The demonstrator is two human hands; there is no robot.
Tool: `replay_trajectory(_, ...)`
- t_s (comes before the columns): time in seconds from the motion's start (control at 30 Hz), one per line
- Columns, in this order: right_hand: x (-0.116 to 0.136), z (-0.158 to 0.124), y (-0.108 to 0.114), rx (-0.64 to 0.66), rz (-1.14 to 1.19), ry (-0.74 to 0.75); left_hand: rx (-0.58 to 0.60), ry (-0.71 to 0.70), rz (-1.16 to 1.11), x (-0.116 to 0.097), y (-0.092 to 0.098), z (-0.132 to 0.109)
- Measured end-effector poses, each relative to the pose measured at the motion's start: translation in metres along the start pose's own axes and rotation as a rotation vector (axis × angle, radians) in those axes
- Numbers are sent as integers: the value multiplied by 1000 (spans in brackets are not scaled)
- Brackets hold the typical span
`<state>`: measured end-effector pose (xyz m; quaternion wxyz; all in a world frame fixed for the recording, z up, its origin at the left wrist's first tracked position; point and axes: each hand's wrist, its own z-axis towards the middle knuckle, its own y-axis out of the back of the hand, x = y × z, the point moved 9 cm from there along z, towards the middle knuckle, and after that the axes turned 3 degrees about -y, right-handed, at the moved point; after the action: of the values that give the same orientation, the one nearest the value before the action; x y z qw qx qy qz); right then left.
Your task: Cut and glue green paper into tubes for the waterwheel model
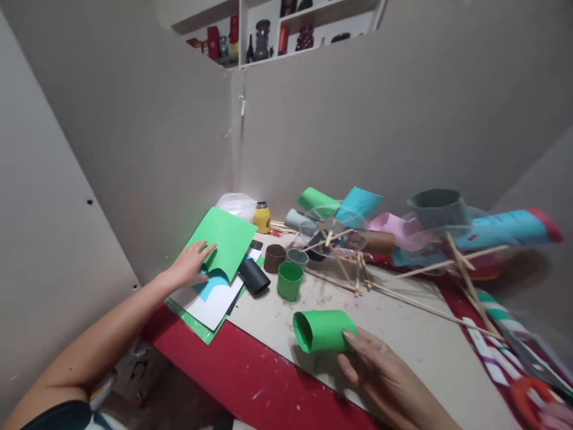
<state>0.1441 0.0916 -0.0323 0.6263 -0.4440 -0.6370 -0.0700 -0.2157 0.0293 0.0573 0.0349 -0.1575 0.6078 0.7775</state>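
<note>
My right hand [380, 373] grips one end of a green paper tube [320, 330] lying on its side on the tabletop [403, 334]. My left hand [190, 264] reaches out to the left and pinches the lower edge of a green paper sheet [226, 239], lifting it off a stack of blue, white and green sheets [210, 301]. A short upright green paper cylinder [289, 280] stands between the two hands, beside a black tube [253, 275] and a brown cylinder [273, 258].
A stick frame with clear discs [340, 251] stands behind the cylinders. Rolled coloured papers [501, 230], a yellow bottle [262, 217] and a plastic bag [236, 205] line the wall. Scissors with orange handles [537, 388] lie at the right. The table's red edge [250, 370] faces me.
</note>
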Motion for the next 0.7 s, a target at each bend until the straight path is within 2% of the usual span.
replay_trajectory(0.13,3,3,0,-14,-3,18,-2,-45,184,-1,-11,-4)
replay_trajectory(0.27,4,7,3,-5,-31,20,-44,-51,314,2,-12,8)
replay_trajectory(0.4,5,5,0,33,-71,31,5,-80,356,-7,-9,10)
replay_trajectory(0.47,5,4,-1,54,-93,28,25,-125,340,-26,-2,6)
replay_trajectory(0.57,0,6,-2,84,-135,15,7,-293,150,-82,7,0)
replay_trajectory(0.63,-5,7,-4,108,-173,2,28,-375,-3,-119,6,4)
replay_trajectory(0.7,-8,7,-7,139,-218,-15,84,-423,-79,-150,-3,17)
